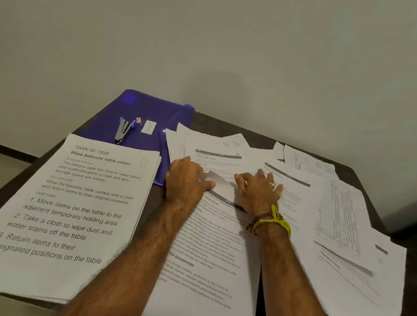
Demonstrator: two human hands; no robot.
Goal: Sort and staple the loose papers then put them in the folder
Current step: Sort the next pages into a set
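Papers are lying spread over a dark surface [229, 127] that is standing against a pale wall. Both hands are resting among the loose papers [298, 196] in the middle. The left hand [188, 181] is lying palm down on the sheets, its fingers bent and its thumb pressing against a lifted, curling paper edge [216, 179]. The right hand [257, 188], wearing a ring and a yellow and brown wrist thread [272, 221], is sitting just beside it, fingers spread and slightly curled over the same raised edge. That edge is blurred, so it seems that both hands are pinching it between them, though I cannot tell for certain.

Under both forearms a printed sheet [207, 268] with dense text is lying closest to the viewer. More loose sheets are fanning out to the right and behind the hands, overlapping one another untidily.

Left of the left hand, well apart from the loose pile, a squared stack of papers [70, 210] is lying with its top page headed "TASK ID: 1228, Wipe balcony table clean".

Behind that stack, a purple folder [156, 114] is lying flat at the far left corner, partly covered by the stack and by the loose sheets. On it are resting a blue and silver stapler [123, 131], a small white box [148, 127] and a tiny red item [138, 120], all beyond the reach of both hands' fingertips.
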